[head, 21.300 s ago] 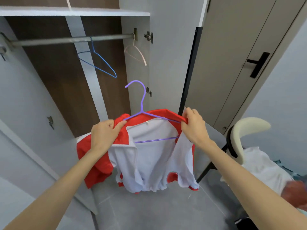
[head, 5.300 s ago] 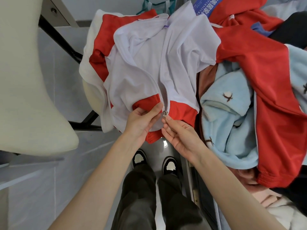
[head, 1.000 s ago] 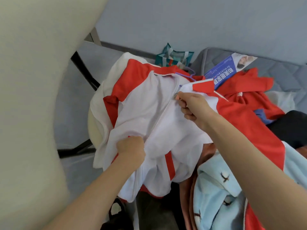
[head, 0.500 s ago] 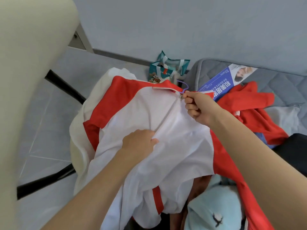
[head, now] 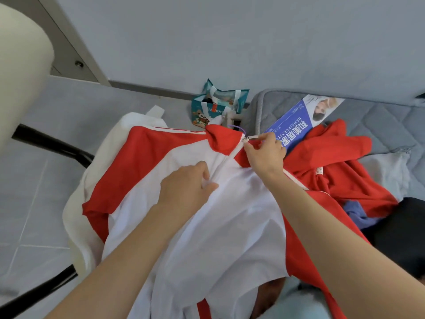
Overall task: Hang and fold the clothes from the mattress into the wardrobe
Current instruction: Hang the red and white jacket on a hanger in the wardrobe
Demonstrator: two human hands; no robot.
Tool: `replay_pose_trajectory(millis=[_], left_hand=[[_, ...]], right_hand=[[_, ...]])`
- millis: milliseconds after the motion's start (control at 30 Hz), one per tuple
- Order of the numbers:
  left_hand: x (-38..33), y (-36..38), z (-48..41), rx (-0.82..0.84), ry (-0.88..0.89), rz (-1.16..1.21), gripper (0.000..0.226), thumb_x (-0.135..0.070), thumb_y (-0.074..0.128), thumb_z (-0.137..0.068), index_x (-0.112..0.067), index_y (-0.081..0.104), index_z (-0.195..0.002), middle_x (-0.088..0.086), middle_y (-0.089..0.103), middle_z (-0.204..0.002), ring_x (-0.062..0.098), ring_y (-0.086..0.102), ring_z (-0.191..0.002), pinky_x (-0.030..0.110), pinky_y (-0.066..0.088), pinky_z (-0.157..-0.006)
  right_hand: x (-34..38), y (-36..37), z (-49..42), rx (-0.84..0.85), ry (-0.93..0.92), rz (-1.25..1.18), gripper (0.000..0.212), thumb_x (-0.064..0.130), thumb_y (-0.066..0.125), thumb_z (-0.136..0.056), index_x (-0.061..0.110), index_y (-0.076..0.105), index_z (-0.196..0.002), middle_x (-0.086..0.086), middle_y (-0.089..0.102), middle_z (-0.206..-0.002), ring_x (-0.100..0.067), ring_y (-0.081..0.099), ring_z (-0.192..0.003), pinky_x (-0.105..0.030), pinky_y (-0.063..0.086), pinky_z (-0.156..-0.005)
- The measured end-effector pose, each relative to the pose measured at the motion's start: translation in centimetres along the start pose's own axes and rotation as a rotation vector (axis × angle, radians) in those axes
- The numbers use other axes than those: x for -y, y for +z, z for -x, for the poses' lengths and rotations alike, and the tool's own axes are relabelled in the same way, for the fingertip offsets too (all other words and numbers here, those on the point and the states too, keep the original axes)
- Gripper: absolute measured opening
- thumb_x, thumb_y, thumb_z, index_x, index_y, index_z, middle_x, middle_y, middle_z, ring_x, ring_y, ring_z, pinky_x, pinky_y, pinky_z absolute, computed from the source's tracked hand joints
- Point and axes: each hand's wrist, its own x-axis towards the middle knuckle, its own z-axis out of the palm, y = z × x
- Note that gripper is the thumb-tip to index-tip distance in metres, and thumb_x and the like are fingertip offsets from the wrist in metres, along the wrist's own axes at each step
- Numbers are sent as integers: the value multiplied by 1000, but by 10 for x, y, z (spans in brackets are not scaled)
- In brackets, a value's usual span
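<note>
The red-and-white jacket (head: 207, 226) is now closed right up: a few seconds back its zipper pull (head: 245, 139) sat at the hem, a second ago it was at mid-chest, and now it is at the red collar. The right hand (head: 264, 155) pinches the pull between thumb and fingertips at the top of the track. The left hand (head: 184, 189) has moved up the front and grips a fold of white cloth just beside the zip, fingers curled, holding the fabric taut. With the purple hanger (head: 238, 128) showing only its hook past the collar, the zipping looks done, so the jacket seems ready to be lifted by that hook and carried to the wardrobe. It lies front-up, draped over the heap at the near corner of the mattress (head: 379, 125) and spilling toward the cream chair (head: 20, 65). Its collar points away from the person toward the wall and its hem points back to them, so the long axis runs near to far, leaning slightly right. A red garment (head: 333, 157) and a blue leaflet (head: 292, 127) lie just beyond, with a teal bag (head: 218, 104) on the floor.
</note>
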Motion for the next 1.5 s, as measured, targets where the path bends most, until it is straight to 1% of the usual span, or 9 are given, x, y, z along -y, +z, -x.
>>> replay_pose_trajectory(millis=[300, 567, 767, 933, 1000, 1100, 1267, 1400, 1500], left_hand=[[17, 23, -10, 30, -76, 165, 13, -37, 67, -86, -26, 58, -86, -14, 55, -72, 12, 56, -72, 22, 38, -59], [19, 4, 15, 47, -149, 268, 17, -22, 50, -95, -23, 59, -110, -5, 65, -105, 13, 58, -89, 21, 42, -72], [-7, -61, 51, -382, 5, 484, 35, -30, 53, -95, -19, 49, -128, -2, 53, -119, 16, 53, -105, 31, 46, -89], [-35, -113, 101, -573, 211, 263, 53, -51, 45, -89, -28, 44, -137, 4, 38, -134, 16, 32, -122, 21, 20, -101], [-37, -125, 126, -587, 270, 129, 45, -55, 41, -88, -31, 58, -123, 3, 39, -135, 19, 31, -125, 35, 24, -106], [-30, -133, 173, -594, 386, -25, 26, -43, 48, -92, -30, 69, -95, -4, 56, -123, 17, 37, -126, 60, 11, -109], [-10, -146, 264, -456, 475, 132, 23, -25, 46, -99, -32, 60, -83, -18, 63, -75, 0, 56, -75, 32, 0, -116], [1, -146, 329, -458, 489, 188, 30, -23, 45, -100, -39, 45, -75, -25, 49, -62, -8, 52, -74, 46, 25, -109], [1, -151, 368, -446, 488, 191, 25, -24, 43, -101, -32, 53, -79, -26, 50, -63, -9, 53, -76, 39, 15, -115]], right_hand=[[-41, 6, -9, 203, 98, 200, 53, 48, 53, -91, 6, 46, -123, -17, 57, -127, -36, 50, -120, -43, 38, -100], [-7, -40, 33, -56, -85, -175, 41, 48, 63, -84, 19, 44, -63, 6, 49, -59, -20, 51, -66, -31, 34, -59], [22, -85, 101, -83, -317, -208, 40, 48, 69, -81, 23, 45, -61, 7, 44, -50, -10, 42, -50, -24, 29, -51], [36, -121, 175, -86, -392, -304, 40, 41, 72, -79, 29, 41, -57, 16, 47, -49, -5, 42, -50, -17, 29, -48], [35, -131, 206, -96, -439, -292, 40, 41, 73, -78, 29, 42, -57, 16, 47, -50, -5, 43, -50, -17, 28, -49], [31, -141, 254, -93, -456, -296, 36, 44, 74, -76, 23, 49, -62, 12, 48, -52, -7, 42, -52, -22, 32, -53], [24, -153, 343, -35, -518, -294, 35, 46, 76, -73, 26, 53, -89, 4, 59, -69, -16, 54, -62, -37, 46, -63], [21, -165, 408, 25, -674, -207, 44, 45, 69, -81, 24, 38, -104, 6, 56, -78, -8, 51, -62, -30, 45, -63], [20, -175, 448, 77, -774, -119, 26, 38, 59, -91, 22, 45, -106, 5, 62, -90, -9, 57, -78, -38, 48, -74]])
